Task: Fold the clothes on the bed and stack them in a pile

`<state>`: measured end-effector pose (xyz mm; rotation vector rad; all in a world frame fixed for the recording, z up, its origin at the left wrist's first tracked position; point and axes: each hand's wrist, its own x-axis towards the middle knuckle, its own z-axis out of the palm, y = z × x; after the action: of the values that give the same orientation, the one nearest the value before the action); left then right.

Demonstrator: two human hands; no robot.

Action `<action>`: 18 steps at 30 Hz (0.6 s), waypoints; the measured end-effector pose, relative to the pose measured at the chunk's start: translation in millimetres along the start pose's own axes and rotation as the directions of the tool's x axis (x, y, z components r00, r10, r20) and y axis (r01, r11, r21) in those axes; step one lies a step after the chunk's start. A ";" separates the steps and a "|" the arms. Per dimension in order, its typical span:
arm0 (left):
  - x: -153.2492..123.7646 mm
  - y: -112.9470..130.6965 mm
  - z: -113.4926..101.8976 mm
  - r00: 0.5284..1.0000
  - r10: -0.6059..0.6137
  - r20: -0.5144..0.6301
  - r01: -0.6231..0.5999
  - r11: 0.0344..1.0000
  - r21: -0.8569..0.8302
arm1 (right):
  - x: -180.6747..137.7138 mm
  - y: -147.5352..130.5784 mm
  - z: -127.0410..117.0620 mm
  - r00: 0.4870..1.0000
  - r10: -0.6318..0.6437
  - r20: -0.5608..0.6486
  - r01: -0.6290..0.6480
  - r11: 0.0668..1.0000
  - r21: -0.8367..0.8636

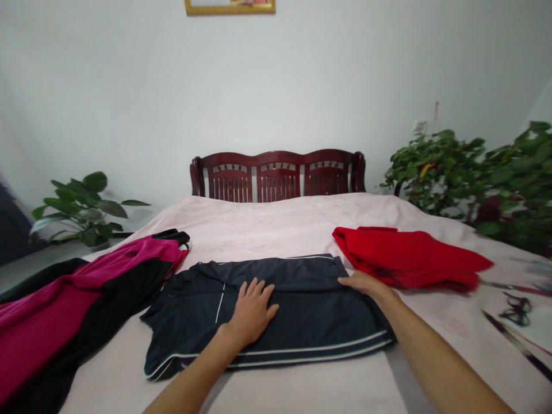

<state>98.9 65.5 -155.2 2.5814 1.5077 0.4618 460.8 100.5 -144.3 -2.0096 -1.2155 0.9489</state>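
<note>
Dark navy track pants with white piping lie folded across the table in front of me. Their gathered waist end points left, and the striped edge runs along the near side. My left hand rests flat on the middle of the cloth, fingers spread. At the right end, my right hand grips the edge of the pants, its thumb on top and the other fingers mostly hidden.
A pale pink cloth covers the table. A magenta and black garment lies left, a folded red garment right. Black-framed glasses sit at far right. Behind stand a wooden bench and leafy plants.
</note>
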 end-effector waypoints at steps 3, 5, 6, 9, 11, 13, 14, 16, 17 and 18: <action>-5.0 11.2 13.8 0.999 0.047 0.000 -0.047 0.996 -0.070 | -8.4 -1.5 -1.2 0.989 0.079 0.126 -0.091 0.992 0.092; -6.5 14.1 21.6 0.999 0.040 -0.009 -0.041 0.997 -0.071 | -15.7 -2.2 -3.0 0.974 0.104 0.203 -0.136 0.979 0.149; -6.7 14.4 24.5 0.999 0.034 -0.013 -0.034 0.997 -0.064 | -19.4 -2.8 -4.2 0.965 0.115 0.236 -0.158 0.973 0.170; -6.2 13.2 28.4 1.000 0.023 -0.020 -0.024 0.999 -0.047 | -28.2 -7.1 -9.8 0.946 0.127 0.297 -0.197 0.956 0.219; -5.5 12.5 28.0 1.000 0.020 -0.025 -0.021 0.999 -0.047 | -30.9 -12.6 -14.5 0.945 0.114 0.307 -0.194 0.950 0.246; -5.1 12.3 26.2 1.000 0.013 -0.027 -0.014 0.998 -0.057 | -31.6 -20.8 -19.0 0.944 0.100 0.316 -0.193 0.941 0.280; -5.0 12.4 25.1 1.000 0.007 -0.028 -0.009 0.997 -0.073 | -31.8 -26.2 -20.6 0.942 0.096 0.320 -0.198 0.932 0.303; -5.3 13.5 23.2 0.999 -0.012 -0.034 0.007 0.991 -0.136 | -33.4 -40.1 -21.6 0.942 0.085 0.325 -0.205 0.912 0.356; -5.6 14.5 22.4 0.999 -0.027 -0.046 0.017 0.982 -0.190 | -35.5 -49.0 -20.5 0.943 0.070 0.325 -0.197 0.905 0.378; -6.0 16.2 21.7 0.997 -0.044 -0.069 0.025 0.964 -0.263 | -38.5 -59.4 -18.0 0.947 0.042 0.318 -0.172 0.904 0.392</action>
<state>116.5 53.4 -172.9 2.3548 1.4035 0.7090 434.4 87.2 -77.5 -1.6418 -0.9520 1.4791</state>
